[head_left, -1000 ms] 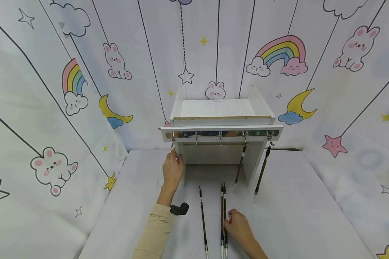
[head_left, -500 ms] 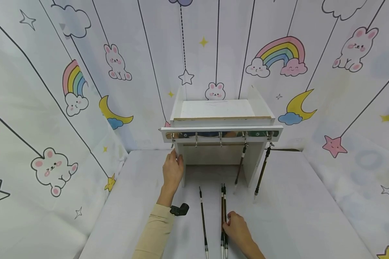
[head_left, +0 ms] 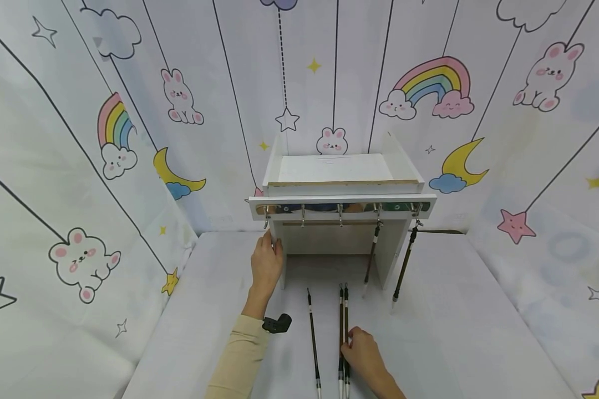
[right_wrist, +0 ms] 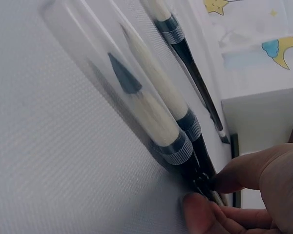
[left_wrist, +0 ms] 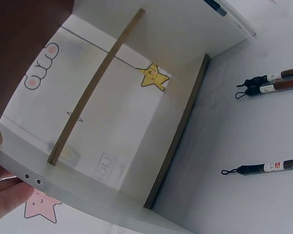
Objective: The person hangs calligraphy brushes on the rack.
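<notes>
My left hand [head_left: 267,263] grips the left side panel [left_wrist: 95,195] of a white rack [head_left: 341,189], thumb and fingers round its front edge. Two calligraphy brushes lie side by side on the table, the left brush [head_left: 341,316] close to the right brush [head_left: 346,310]. At their handles, my right hand [head_left: 365,354] pinches with thumb and finger; which handle is between them I cannot fully tell. Clear caps cover their bristles, and one dark-tipped brush [right_wrist: 151,117] shows nearest in the right wrist view. Farther left lies a single calligraphy brush [head_left: 313,332].
Along the rack's front runs a rail of several metal hooks [head_left: 340,213]. Two more brushes hang at its right end, an inner brush [head_left: 371,252] and an outer brush [head_left: 404,269]. A white cloth covers the table [head_left: 459,321]. Patterned curtains [head_left: 239,72] stand behind and beside.
My right hand has moved slightly left, onto the paired brushes, and the left one has shifted a little left. The left hand stays on the rack.
</notes>
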Demonstrator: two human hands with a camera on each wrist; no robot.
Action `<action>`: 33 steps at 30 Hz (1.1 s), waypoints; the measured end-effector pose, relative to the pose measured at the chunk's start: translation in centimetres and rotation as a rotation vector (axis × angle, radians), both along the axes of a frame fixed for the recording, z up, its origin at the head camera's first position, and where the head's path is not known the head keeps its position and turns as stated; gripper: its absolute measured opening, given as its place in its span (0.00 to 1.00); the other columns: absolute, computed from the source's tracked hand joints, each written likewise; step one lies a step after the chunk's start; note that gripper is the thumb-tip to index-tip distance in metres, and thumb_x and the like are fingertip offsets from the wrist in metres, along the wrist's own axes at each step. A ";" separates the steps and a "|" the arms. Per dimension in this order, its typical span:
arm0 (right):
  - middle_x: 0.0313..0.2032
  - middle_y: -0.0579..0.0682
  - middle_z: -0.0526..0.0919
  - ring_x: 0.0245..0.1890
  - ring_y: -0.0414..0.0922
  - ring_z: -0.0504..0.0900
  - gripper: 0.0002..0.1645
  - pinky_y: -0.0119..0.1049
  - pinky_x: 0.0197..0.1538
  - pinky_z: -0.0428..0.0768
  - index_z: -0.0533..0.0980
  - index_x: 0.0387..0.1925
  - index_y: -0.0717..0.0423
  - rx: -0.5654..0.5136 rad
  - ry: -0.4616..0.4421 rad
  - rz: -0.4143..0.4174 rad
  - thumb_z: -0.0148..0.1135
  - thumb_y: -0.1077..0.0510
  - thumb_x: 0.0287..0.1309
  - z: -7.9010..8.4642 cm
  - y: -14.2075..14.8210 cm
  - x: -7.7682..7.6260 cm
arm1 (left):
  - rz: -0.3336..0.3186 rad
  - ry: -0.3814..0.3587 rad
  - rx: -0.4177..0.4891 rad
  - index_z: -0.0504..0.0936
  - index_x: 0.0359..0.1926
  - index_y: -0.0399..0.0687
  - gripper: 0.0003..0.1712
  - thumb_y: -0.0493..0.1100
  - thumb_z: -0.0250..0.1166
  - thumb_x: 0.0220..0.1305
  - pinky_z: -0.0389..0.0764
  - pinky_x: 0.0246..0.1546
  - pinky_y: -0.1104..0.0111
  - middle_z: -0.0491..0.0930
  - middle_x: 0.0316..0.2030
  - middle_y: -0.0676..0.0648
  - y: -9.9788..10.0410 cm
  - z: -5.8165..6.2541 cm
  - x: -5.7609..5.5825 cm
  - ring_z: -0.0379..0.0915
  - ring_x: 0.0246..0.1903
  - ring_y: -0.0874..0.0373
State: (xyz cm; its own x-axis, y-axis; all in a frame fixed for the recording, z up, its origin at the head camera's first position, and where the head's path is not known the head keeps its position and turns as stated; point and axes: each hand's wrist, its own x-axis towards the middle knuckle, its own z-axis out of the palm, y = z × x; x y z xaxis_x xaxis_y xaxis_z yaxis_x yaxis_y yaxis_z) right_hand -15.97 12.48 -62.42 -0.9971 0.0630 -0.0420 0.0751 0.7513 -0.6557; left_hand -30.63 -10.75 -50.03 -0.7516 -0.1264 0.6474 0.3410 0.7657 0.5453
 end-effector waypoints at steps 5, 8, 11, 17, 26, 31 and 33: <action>0.19 0.47 0.75 0.16 0.37 0.70 0.10 0.25 0.16 0.67 0.78 0.35 0.70 -0.015 0.002 0.000 0.65 0.66 0.51 -0.1 -0.1 0.0 | -0.002 0.002 0.005 0.76 0.55 0.28 0.18 0.36 0.61 0.69 0.82 0.26 0.51 0.81 0.34 0.33 -0.1 -0.2 -0.1 0.83 0.29 0.41; 0.19 0.47 0.76 0.15 0.36 0.71 0.10 0.25 0.16 0.67 0.78 0.34 0.70 -0.015 0.009 0.008 0.65 0.65 0.51 -0.2 -0.1 0.0 | -0.002 -0.002 0.009 0.76 0.56 0.28 0.19 0.36 0.61 0.69 0.82 0.26 0.50 0.81 0.34 0.32 0.0 -0.1 0.0 0.83 0.30 0.40; 0.20 0.47 0.77 0.15 0.36 0.71 0.10 0.25 0.16 0.67 0.78 0.34 0.70 -0.012 0.016 0.009 0.65 0.66 0.51 -0.2 -0.2 0.0 | -0.001 -0.002 0.011 0.76 0.56 0.28 0.19 0.37 0.61 0.69 0.82 0.27 0.49 0.81 0.34 0.32 0.0 0.1 0.0 0.83 0.30 0.40; 0.20 0.48 0.78 0.15 0.37 0.72 0.10 0.26 0.16 0.69 0.78 0.35 0.71 -0.023 0.000 0.001 0.66 0.66 0.51 0.1 -0.4 0.0 | -0.003 -0.010 0.013 0.76 0.56 0.28 0.19 0.37 0.60 0.69 0.83 0.27 0.50 0.81 0.34 0.32 0.1 0.2 0.1 0.83 0.30 0.40; 0.21 0.50 0.79 0.16 0.37 0.72 0.12 0.26 0.16 0.69 0.77 0.35 0.72 -0.021 0.005 0.005 0.67 0.66 0.51 0.4 -0.6 -0.2 | 0.001 -0.024 0.019 0.76 0.56 0.28 0.19 0.37 0.60 0.69 0.83 0.28 0.49 0.81 0.35 0.32 0.1 0.2 0.1 0.83 0.31 0.39; 0.21 0.50 0.80 0.16 0.37 0.73 0.12 0.26 0.17 0.69 0.77 0.36 0.73 -0.024 0.007 0.011 0.67 0.66 0.51 0.3 -0.6 -0.1 | 0.002 -0.024 0.017 0.76 0.56 0.28 0.19 0.37 0.60 0.70 0.82 0.26 0.50 0.81 0.34 0.32 0.0 0.1 0.0 0.83 0.30 0.40; 0.21 0.50 0.80 0.17 0.37 0.73 0.13 0.26 0.17 0.69 0.77 0.36 0.73 -0.025 0.001 0.011 0.67 0.66 0.51 0.3 -0.5 -0.1 | 0.001 -0.024 0.017 0.76 0.56 0.28 0.19 0.37 0.60 0.69 0.82 0.26 0.50 0.81 0.34 0.32 0.0 0.1 0.0 0.82 0.29 0.40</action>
State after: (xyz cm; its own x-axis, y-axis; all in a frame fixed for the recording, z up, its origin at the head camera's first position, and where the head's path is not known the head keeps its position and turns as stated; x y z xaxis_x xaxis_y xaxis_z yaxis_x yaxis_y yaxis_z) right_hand -16.10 11.93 -62.12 -0.9978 0.0513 -0.0426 0.0665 0.7354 -0.6743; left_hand -30.61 -10.75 -49.95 -0.7668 -0.1381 0.6269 0.3268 0.7566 0.5664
